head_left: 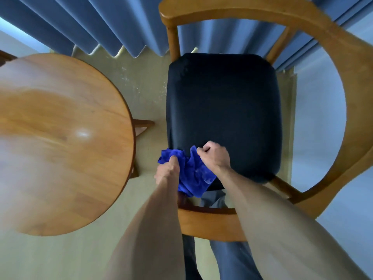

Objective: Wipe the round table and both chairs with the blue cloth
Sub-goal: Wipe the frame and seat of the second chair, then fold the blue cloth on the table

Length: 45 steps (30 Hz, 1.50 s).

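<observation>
- Forearms, nearest the camera, are seen reaching down and forward from the bottom edge toward the chair; both are bare.
- Table (60, 138), round and wooden, is noted at left, just beside the chair and apart from both hands; its top shows a bright glare patch, and whether it has been wiped cannot be told.
- Chair (331, 63), a curved wooden frame, is seen directly below the person; only one chair is in view.
- Seat (222, 110), dark and padded, fills the frame's middle; the cloth lies at its near left corner.
- Curtain (80, 27), blue and pleated, is noted behind table and chair.
- Cloth (191, 174), blue and bunched, is held between the two hands, draped over the seat's near edge.
- Right hand (214, 156) is clenched, fingers curled on the cloth's upper right part.
- Left hand (168, 168) is clamped on the cloth's left end.
- Step judged in hand: the cloth is being regathered for wiping the chair.
- Recommended: a flat pad should be formed, then drawn across the seat in overlapping strokes; the frame's rail and arms should be followed along their curve.
</observation>
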### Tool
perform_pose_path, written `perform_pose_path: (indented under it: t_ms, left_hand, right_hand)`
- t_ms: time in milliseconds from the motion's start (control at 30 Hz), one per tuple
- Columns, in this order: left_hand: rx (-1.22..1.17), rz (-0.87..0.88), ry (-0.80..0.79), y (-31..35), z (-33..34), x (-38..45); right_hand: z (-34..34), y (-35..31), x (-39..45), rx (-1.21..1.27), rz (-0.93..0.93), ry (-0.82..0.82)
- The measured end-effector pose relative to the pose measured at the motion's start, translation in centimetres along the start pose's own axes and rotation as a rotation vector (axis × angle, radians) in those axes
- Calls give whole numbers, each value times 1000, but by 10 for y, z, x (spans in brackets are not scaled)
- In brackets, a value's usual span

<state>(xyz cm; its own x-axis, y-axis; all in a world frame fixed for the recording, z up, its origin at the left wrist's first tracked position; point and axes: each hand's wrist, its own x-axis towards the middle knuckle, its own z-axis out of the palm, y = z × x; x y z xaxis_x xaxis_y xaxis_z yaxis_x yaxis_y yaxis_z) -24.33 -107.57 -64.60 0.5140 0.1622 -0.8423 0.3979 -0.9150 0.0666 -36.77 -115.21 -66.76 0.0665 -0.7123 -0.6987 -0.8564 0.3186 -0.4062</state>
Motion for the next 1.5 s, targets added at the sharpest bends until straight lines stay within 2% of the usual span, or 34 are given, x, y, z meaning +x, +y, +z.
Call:
perform_pose_path:
  t_ms: [100, 233, 333, 400, 533, 633, 767, 900, 1000, 1133, 1200, 1267, 1367, 1500]
  left_hand:
    - [-46, -14, -77, 5, 6, -5]
    - [-53, 31, -47, 24, 2, -25]
    - [-48, 77, -131, 46, -6, -48]
    - [-68, 138, -141, 63, -15, -64]
    - [-170, 272, -130, 97, -39, -91]
    - [-323, 302, -244, 112, -70, -105]
    - [-467, 284, -415, 121, -136, -123]
    - [-553, 267, -474, 117, -216, -120]
    - [-520, 291, -391, 109, -285, -94]
    - [-377, 437, -234, 92, -376, -54]
    - [-170, 566, -142, 81, -412, -28]
    - [149, 714, -3, 69, -446, 1]
    - [491, 830, 201, 46, -478, 36]
    - [561, 1043, 245, 9, -479, 66]
  right_hand:
    - [9, -8, -9, -106, -44, -143]
    - [0, -9, -5, -34, 55, -225]
    - [-21, -26, -2, -62, 126, -311]
    - [-41, -51, -4, -52, 126, -268]
    - [-73, -118, -12, 264, 80, -96]
    - [-85, -165, -28, 409, 48, -120]
    - [-77, -217, -62, 287, 13, -194]
    - [-41, -272, -107, 267, -19, -95]
    - [-3, -324, -149, 314, -105, -5]
    - [67, -384, -200, 369, -166, 135]
    - [94, -398, -218, 385, -157, 163]
    - [118, -405, -228, 341, -137, 210]
    - [157, -398, -234, 62, -142, 260]
    - [205, -363, -246, -388, -255, 242]
